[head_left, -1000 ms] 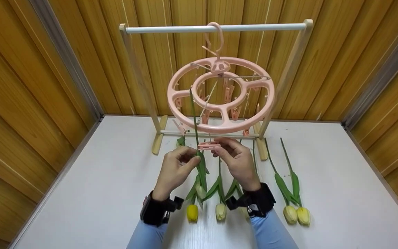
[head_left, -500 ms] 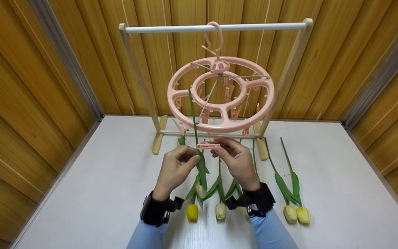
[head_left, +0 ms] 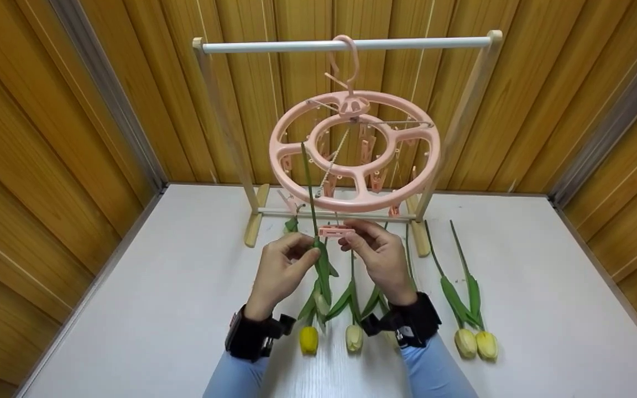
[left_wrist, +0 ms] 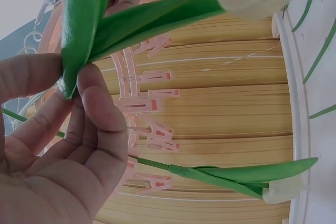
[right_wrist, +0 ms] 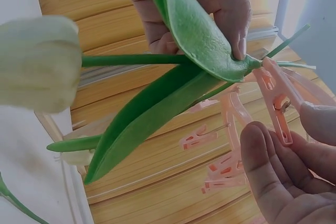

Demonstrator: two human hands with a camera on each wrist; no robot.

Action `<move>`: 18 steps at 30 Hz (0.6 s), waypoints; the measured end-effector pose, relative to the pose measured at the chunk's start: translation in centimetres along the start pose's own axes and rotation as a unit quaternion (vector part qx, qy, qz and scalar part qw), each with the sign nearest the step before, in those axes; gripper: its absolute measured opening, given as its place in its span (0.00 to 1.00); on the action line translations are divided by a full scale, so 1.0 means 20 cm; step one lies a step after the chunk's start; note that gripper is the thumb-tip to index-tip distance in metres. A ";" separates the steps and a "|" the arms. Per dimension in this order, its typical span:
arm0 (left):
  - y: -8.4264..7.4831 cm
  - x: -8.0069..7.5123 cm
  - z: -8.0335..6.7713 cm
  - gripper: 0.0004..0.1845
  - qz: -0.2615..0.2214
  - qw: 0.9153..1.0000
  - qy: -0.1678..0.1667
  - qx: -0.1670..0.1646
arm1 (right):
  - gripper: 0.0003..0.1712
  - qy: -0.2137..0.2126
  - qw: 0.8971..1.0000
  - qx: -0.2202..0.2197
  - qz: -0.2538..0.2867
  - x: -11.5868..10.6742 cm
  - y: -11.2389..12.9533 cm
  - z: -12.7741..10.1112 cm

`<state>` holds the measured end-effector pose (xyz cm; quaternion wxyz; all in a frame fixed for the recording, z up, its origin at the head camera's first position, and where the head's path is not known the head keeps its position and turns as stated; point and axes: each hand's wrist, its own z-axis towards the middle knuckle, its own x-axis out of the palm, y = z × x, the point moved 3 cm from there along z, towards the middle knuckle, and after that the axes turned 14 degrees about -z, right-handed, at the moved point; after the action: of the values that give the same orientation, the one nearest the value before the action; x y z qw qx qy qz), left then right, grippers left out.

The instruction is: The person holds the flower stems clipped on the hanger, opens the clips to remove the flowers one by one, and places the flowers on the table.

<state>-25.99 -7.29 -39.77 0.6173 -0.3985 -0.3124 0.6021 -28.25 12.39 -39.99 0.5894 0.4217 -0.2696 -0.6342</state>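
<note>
A pink round clip hanger [head_left: 354, 152] hangs by its hook from the white rail [head_left: 351, 44] of a wooden rack. My left hand [head_left: 282, 268] pinches the green stem of a pale tulip [head_left: 311, 193] held upright with its bloom hanging down, the stem tip reaching the ring. In the left wrist view the fingers [left_wrist: 92, 108] grip the stem at the leaf base. My right hand [head_left: 376, 251] pinches a pink clip [head_left: 336, 231] hanging from the ring, right beside the stem. The right wrist view shows that clip [right_wrist: 275, 103] next to the stem and leaf [right_wrist: 197, 30].
Several tulips lie on the white table [head_left: 130, 309]: a yellow one [head_left: 308, 338] and a pale one [head_left: 354, 337] between my wrists, two more [head_left: 476, 342] to the right. Wooden walls close in on three sides. More clips [head_left: 367, 145] dangle under the ring.
The pink clip in my right hand has risen slightly and moved a touch toward the stem. My left hand and the tulip stay nearly still.
</note>
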 end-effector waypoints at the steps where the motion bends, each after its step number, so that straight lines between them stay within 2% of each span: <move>1: 0.00 0.00 0.00 0.04 0.000 1.000 0.000 -0.001 | 0.16 -0.001 1.000 0.003 0.000 0.00 0.00 0.00; 18: -0.01 -0.02 -0.01 0.03 0.014 1.000 0.017 -0.010 | 0.17 0.004 1.000 0.023 -0.008 0.00 -0.01 0.00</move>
<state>-25.80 -7.63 -39.59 0.6102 -0.4190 -0.3023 0.6006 -28.33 12.40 -40.12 0.5754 0.4397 -0.2781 -0.6310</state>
